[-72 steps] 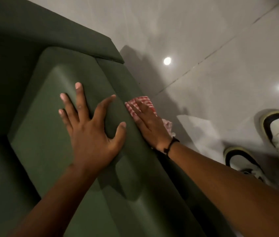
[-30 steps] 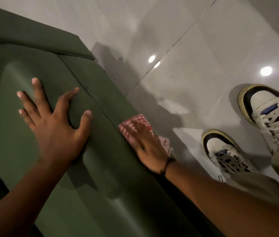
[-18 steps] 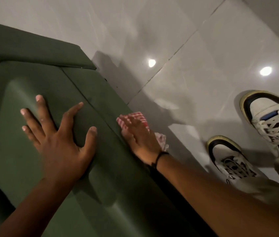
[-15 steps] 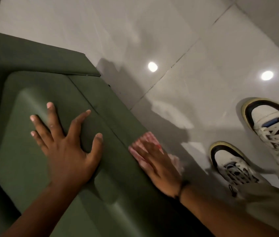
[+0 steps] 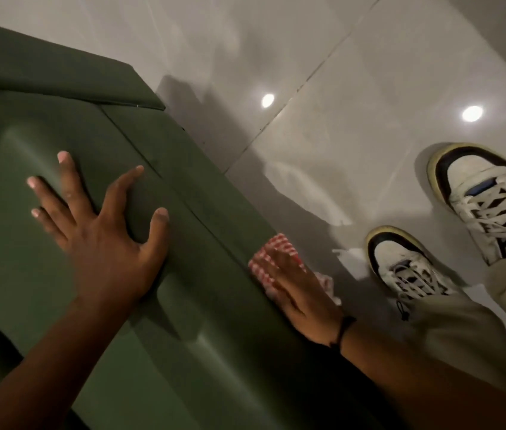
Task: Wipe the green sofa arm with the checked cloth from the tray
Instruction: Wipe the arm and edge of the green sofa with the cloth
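- A glossy pale tiled floor point(image 5: 354, 88) fills the upper and right part of the view, its dark grout lines crossing at an angle and two round ceiling lights mirrored in it as bright spots.
- A green sofa arm point(image 5: 183, 187) runs as a long band from the upper left toward the lower right, its outer edge bordering the floor; a seam follows its length, and the sofa's back point(image 5: 43, 76) meets it at the far end.
- Inside the arm lies a lighter green cushion point(image 5: 6, 243), rounded at its corners.
- The checked cloth point(image 5: 271, 252) — red and white — sits on the arm's outer edge, about midway along the visible length, bunched rather than spread; a loose end point(image 5: 327, 283) hangs off toward the floor.
- The right hand point(image 5: 299, 290) lies flat on the cloth, fingers together and straight, pointing up along the arm's outer edge and pressing the cloth against it; a dark band point(image 5: 343, 332) circles the wrist.
- The left hand point(image 5: 105, 243) rests palm down where cushion meets arm, fingers spread wide, thumb reaching onto the arm — holding nothing.
- The two hands are well apart, with the arm's width between them.
- Two white-and-black laced shoes point(image 5: 406, 268) stand on the floor beside the sofa, a pale trouser leg point(image 5: 462, 336) above the nearer one.
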